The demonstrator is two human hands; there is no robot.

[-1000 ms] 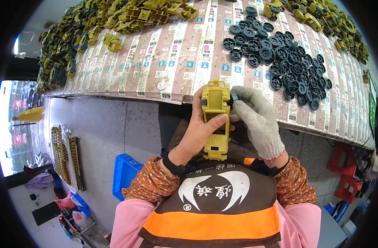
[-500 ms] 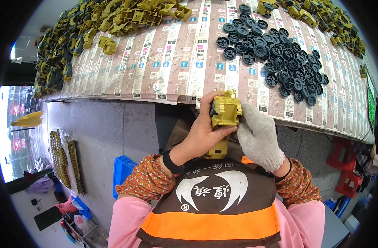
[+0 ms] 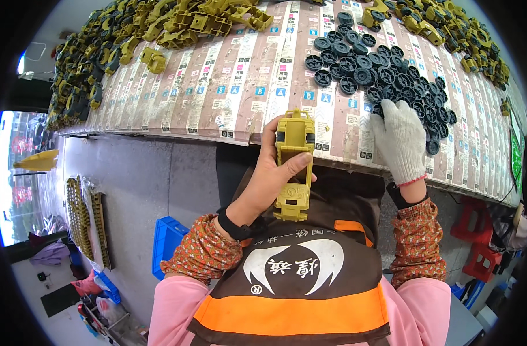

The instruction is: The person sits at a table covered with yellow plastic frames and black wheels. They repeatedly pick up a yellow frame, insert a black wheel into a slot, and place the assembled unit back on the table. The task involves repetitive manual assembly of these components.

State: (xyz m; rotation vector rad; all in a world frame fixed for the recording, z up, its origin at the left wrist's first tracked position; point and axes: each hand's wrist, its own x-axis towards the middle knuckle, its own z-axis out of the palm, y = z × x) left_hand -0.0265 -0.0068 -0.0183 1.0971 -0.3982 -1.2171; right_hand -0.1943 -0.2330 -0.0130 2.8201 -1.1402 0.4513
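Note:
My bare left hand (image 3: 260,183) grips a mustard-yellow toy truck body (image 3: 292,197) just off the table's near edge, thumb laid across its open middle. Dark wheels sit at both sides of its far end. My right hand (image 3: 400,141), in a whitish knitted glove, reaches over the near left side of a heap of black toy wheels (image 3: 362,76). Its fingers are slightly spread, with the tips at the wheels; whatever lies under them is hidden.
The table (image 3: 240,118) is covered with printed striped sheets. Yellow toy parts (image 3: 200,23) are heaped along the back left, with more wheeled yellow parts (image 3: 430,26) at the back right. A blue crate (image 3: 170,242) stands on the floor left, red stools (image 3: 479,259) right.
My right hand has left the truck body and moved right and away to the wheels. My left hand has shifted slightly left, and the truck body now shows its full length.

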